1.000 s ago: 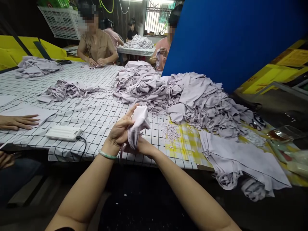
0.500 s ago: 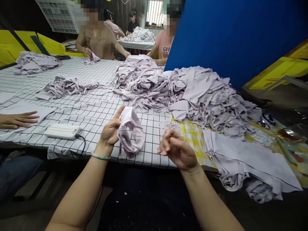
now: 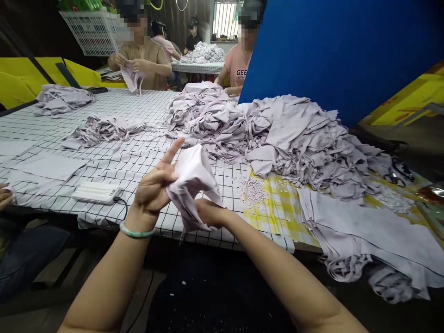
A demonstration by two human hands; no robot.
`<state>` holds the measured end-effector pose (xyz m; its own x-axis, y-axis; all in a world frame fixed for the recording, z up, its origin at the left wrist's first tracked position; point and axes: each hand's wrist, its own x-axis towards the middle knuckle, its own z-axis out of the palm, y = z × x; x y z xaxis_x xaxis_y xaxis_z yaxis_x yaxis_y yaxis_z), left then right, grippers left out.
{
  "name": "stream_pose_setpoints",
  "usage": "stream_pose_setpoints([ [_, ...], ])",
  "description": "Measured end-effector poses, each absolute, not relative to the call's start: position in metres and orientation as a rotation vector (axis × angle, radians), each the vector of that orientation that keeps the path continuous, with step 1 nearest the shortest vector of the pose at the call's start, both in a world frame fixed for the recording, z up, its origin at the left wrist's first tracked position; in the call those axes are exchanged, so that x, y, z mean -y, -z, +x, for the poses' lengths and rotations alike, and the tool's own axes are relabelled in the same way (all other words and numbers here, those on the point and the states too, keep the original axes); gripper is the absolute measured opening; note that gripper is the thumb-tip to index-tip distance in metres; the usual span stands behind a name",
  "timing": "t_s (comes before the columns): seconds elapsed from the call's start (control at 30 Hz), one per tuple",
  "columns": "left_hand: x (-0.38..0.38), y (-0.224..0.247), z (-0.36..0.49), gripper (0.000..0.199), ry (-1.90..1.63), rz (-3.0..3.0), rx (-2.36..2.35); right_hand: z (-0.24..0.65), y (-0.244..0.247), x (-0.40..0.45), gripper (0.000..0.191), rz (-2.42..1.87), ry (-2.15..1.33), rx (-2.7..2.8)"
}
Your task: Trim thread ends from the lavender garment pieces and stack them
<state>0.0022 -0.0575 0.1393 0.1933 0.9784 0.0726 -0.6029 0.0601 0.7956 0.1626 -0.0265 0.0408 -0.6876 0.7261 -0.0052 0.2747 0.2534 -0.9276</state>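
Observation:
A pale lilac cloth piece (image 3: 194,169) hangs above the front of the checked table, pinched at its upper left between the thumb and fingers of my left hand (image 3: 152,186). The index finger of that hand points up, and a green-and-white bangle (image 3: 137,231) circles the wrist. My right hand (image 3: 211,213) reaches into the lower opening of the same cloth, so its fingertips are hidden by the fabric. The cloth is spread over that hand, its lower edge hanging loose near the table edge.
Large heaps of lilac cloth (image 3: 294,134) lie behind and right. Stacked flat pieces (image 3: 374,231) overhang the front edge. A white power bank (image 3: 97,192) with a cable lies left. Small scraps (image 3: 255,189) dot the yellow checked cloth. Co-workers (image 3: 149,58) work opposite.
My right hand has moved left and gone into the cloth, which now opens wider and sits higher. A co-worker opposite has lifted a cloth piece with both hands; the hand at far left has drawn back.

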Motion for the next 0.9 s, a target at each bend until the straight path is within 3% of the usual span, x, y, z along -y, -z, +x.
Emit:
stream_pose_setpoints([
  [0.13,0.046,-0.125,-0.012,0.082,-1.35,0.731,-0.595,0.184,-0.044,0.015,0.033,-1.102,-1.383,2.068],
  [0.23,0.04,-0.106,-0.017,0.083,-1.352,0.663,-0.61,0.187,-0.041,0.018,0.039,-1.316,-1.063,2.275],
  [0.33,0.045,-0.082,-0.025,0.081,-1.335,0.581,-0.667,0.184,-0.031,0.03,0.022,-1.451,-0.866,2.357],
  [0.4,0.052,-0.065,-0.031,0.079,-1.342,0.519,-0.712,0.184,-0.023,0.037,0.008,-1.44,-0.89,2.337],
  [0.5,0.066,-0.046,-0.039,0.078,-1.375,0.439,-0.77,0.19,-0.013,0.041,0.01,-1.377,-1.031,2.109],
  [0.63,0.074,-0.035,-0.041,0.076,-1.405,0.385,-0.817,0.214,-0.011,0.046,0.019,-1.021,-1.492,1.512],
  [0.73,0.075,-0.032,-0.039,0.077,-1.4,0.369,-0.825,0.238,-0.019,0.06,0.012,-0.779,-1.66,1.655],
  [0.9,0.082,-0.027,-0.04,0.081,-1.384,0.408,-0.822,0.249,-0.024,0.086,0.02,-0.903,-1.316,2.065],
])
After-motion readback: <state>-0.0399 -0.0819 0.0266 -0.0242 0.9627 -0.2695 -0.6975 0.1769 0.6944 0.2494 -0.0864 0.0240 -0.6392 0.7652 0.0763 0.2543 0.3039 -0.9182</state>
